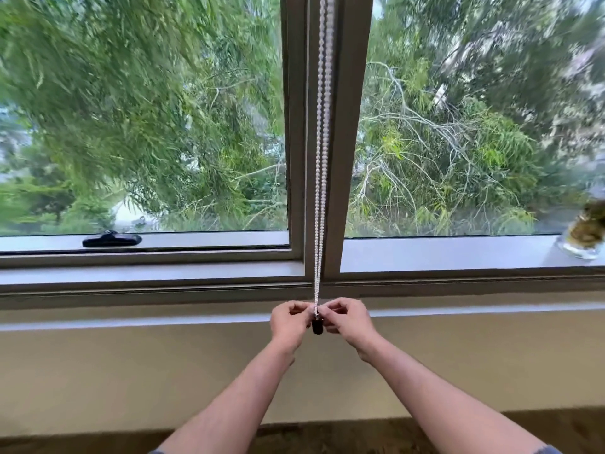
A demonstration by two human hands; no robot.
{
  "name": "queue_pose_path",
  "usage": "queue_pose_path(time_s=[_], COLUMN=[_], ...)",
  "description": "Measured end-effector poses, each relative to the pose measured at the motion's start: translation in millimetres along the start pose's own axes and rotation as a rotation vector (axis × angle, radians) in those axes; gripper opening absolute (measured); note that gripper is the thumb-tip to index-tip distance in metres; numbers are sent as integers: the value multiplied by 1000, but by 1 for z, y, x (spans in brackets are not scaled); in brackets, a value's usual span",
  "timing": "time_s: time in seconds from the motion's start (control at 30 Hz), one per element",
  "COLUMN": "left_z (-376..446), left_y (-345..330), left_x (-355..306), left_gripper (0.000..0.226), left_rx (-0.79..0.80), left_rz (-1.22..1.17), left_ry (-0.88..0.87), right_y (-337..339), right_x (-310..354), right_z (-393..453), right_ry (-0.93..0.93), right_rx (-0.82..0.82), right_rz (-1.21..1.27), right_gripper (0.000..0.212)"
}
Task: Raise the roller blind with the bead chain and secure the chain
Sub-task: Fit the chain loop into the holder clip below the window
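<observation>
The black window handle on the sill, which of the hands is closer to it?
Left. The left hand sits below and to the right of the black window handle, pinching the bead chain. The right hand is just past the chain, farther from the handle.

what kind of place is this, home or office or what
Probably a room in a home, though an office can't be ruled out. A wide window looks onto dense trees, a white bead chain hangs down its central frame, and a glass jar sits on the sill.
</observation>
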State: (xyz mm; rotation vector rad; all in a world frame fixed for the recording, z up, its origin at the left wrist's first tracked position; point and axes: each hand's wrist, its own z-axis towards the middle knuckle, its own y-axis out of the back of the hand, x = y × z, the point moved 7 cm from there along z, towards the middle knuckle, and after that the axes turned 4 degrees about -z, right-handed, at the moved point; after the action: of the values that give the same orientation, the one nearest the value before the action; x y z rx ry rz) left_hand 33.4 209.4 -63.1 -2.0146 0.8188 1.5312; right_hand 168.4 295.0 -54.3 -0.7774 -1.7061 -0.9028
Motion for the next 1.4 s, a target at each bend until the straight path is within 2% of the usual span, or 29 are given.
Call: queue_pose_path(time_s=[0.43, 0.73, 1.17, 1.4], left_z=[-3, -5, -4, -3], left_y=[0, 2, 3, 9], left_x=[-1, -9, -7, -3], left_gripper=[5, 6, 5, 10], left_rx=[12, -47, -40, -29], left_rz=[-130, 8, 15, 8], left_ry=[46, -14, 1, 13], right_y=[1, -1, -1, -3], right_x=[3, 3, 1, -1], right_z=[3, 7, 9, 5], right_ry=[45, 57, 53, 34], right_rx=[-37, -36, -36, -37], right_rz=[-114, -126, -129, -48], right_gripper=[13, 11, 12, 10])
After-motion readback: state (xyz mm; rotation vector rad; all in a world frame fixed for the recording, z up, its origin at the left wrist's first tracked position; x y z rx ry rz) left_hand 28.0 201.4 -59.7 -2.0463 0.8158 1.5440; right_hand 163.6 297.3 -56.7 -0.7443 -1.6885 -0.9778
